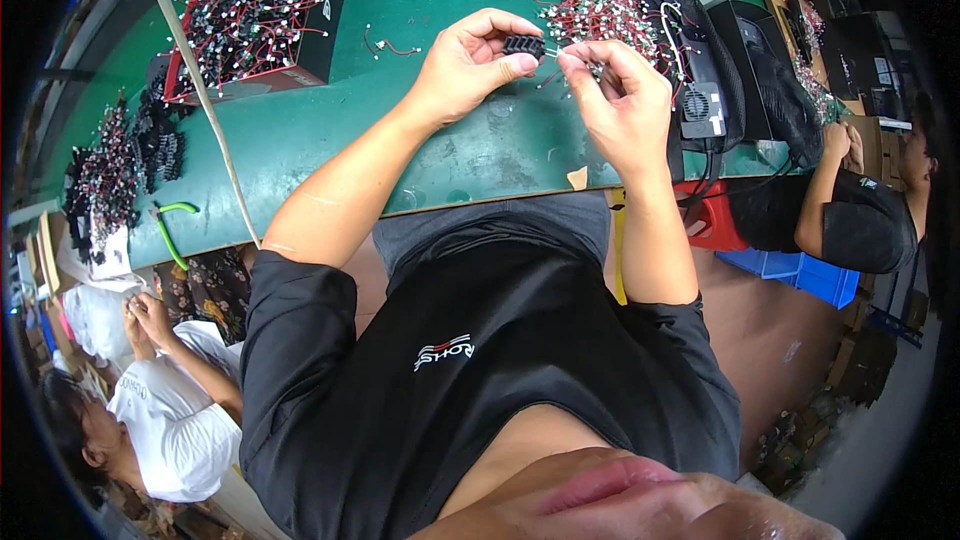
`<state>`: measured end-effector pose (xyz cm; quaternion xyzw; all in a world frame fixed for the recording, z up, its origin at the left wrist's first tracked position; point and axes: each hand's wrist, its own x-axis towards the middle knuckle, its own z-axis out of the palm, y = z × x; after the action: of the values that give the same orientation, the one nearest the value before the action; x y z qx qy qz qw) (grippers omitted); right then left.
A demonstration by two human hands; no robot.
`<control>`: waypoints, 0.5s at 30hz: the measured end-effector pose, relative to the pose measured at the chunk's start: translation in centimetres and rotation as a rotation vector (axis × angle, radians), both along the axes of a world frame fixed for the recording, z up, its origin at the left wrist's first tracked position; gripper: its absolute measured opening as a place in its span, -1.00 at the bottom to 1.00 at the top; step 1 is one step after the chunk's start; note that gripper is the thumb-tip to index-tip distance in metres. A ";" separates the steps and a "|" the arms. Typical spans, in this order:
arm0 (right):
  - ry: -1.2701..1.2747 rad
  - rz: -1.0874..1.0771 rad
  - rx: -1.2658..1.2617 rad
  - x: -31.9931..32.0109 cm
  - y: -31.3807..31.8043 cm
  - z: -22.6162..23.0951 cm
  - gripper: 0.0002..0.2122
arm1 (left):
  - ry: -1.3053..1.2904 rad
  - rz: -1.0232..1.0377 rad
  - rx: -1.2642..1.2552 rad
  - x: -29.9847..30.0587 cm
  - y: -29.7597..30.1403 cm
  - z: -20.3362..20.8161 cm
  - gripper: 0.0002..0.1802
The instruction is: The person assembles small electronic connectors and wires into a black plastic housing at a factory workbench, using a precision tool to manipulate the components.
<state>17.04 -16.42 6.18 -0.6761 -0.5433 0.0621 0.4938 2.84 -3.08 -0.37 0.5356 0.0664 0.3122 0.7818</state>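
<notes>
Held over the middle of the table point(330, 130), the left hand point(470, 65) pinches a small black ribbed part point(523, 44) while the right hand point(620, 95) pinches a thin lead point(553, 54) at its end; a slight misalignment could bend the lead or drop the part into the wire pile point(600, 15).

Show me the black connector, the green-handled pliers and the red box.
black connector point(523, 44), head view, its ribbed middle
green-handled pliers point(172, 240), head view, a green handle
red box point(255, 84), head view, its red front wall

2 hands point(470, 65), 1 blk connector point(523, 44), 1 box point(300, 50), 1 green-handled pliers point(172, 235)
</notes>
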 end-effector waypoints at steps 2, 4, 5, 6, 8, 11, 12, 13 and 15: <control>0.017 -0.013 -0.034 -0.1 -0.1 0.2 -0.93 | -0.015 0.008 0.012 0.1 0.0 0.0 -0.63; 0.035 -0.029 -0.068 -0.1 -0.2 0.1 -0.93 | -0.031 0.012 0.023 0.2 0.0 -0.1 -0.63; 0.167 0.006 -0.116 0.1 -0.1 -0.2 -0.92 | -0.056 0.025 0.054 0.3 0.0 -0.1 -0.64; 0.300 0.042 -0.163 0.2 0.0 -0.5 -0.90 | -0.081 0.040 0.085 0.3 0.0 -0.1 -0.64; 0.483 0.115 -0.199 0.5 0.1 -0.5 -0.88 | -0.092 0.041 0.111 0.3 0.0 0.0 -0.64; 0.735 0.213 -0.280 0.8 0.3 -0.5 -0.86 | -0.100 0.026 0.139 0.3 0.1 0.0 -0.65; 0.805 0.238 -0.325 0.8 0.3 -0.6 -0.86 | -0.098 0.009 0.140 0.3 0.1 0.0 -0.65; 0.806 0.238 -0.325 0.8 0.4 -0.6 -0.86 | -0.097 0.009 0.141 0.3 0.0 -0.1 -0.65; 0.874 0.248 -0.343 0.8 0.3 -0.7 -0.87 | -0.082 -0.021 0.125 0.2 0.0 -0.1 -0.66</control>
<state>17.88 -16.07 5.49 -0.5883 -0.3434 0.4876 0.5461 3.06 -3.11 -0.43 0.5708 0.0088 0.3292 0.7521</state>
